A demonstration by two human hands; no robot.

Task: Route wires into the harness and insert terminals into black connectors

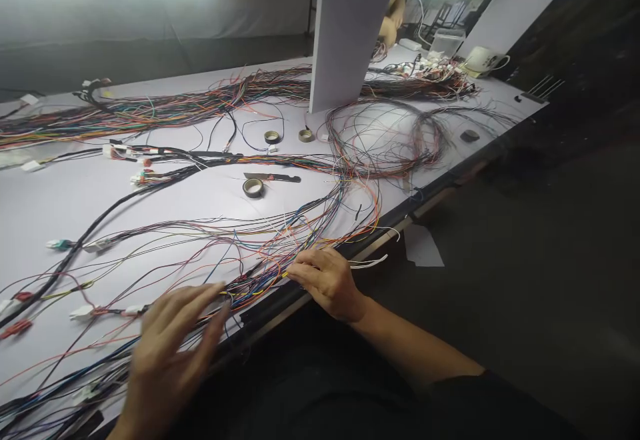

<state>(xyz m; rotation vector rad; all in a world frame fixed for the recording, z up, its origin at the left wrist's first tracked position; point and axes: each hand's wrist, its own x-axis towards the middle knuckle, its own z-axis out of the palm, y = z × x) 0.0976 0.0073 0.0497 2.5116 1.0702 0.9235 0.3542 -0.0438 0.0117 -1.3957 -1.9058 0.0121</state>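
My right hand (327,281) is closed in a pinch at the table's front edge, on thin wires with a small yellow piece showing by the fingertips. White wire ends (370,263) stick out to the right behind it. My left hand (173,340), a little blurred, has its thumb and fingers apart over the bundle of coloured wires (260,283); its fingertips are close to or touching the wires. White connectors (83,312) lie left of that hand. More wires (90,367) run beneath it to the lower left.
Behind the hands lie a knife (273,177), a tape roll (253,188), and two more rolls (271,137). Coiled wires (385,170) rest at right, near a white upright panel (343,40). A mug (484,60) stands farther back. Another person's hand (395,13) shows beyond the panel.
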